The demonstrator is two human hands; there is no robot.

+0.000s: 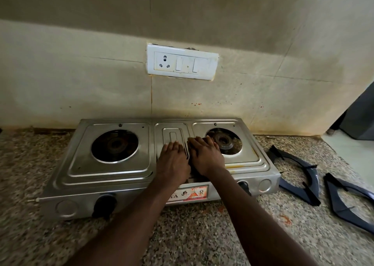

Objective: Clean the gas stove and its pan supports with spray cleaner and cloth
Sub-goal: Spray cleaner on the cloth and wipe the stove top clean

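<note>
The stove (81, 176) is a two-burner model in stainless steel, set on the counter (202, 235) with its back close to the wall (81, 73). Its top is bare of supports, so the left burner (114, 145) and right burner (224, 141) are exposed in their round wells; both look dark and soiled. A yellowish stain is seen along the front edge of the right tray. Two black knobs (104, 204) and a coloured sticker (192, 193) are carried on the front face.

The two dark pan supports are laid on the counter to the right of the stove, one (311, 174) just beside it and the other (336, 205) further right.

Both hands are laid flat on the middle of the stove top, side by side, with fingers straight and nothing gripped. The left hand (173, 160) is placed on the ribbed centre panel. The right hand (205, 156) is placed just beside it, its fingers reaching the rim of the right well.

A white socket plate (182, 63) is fixed to the wall above.
</note>
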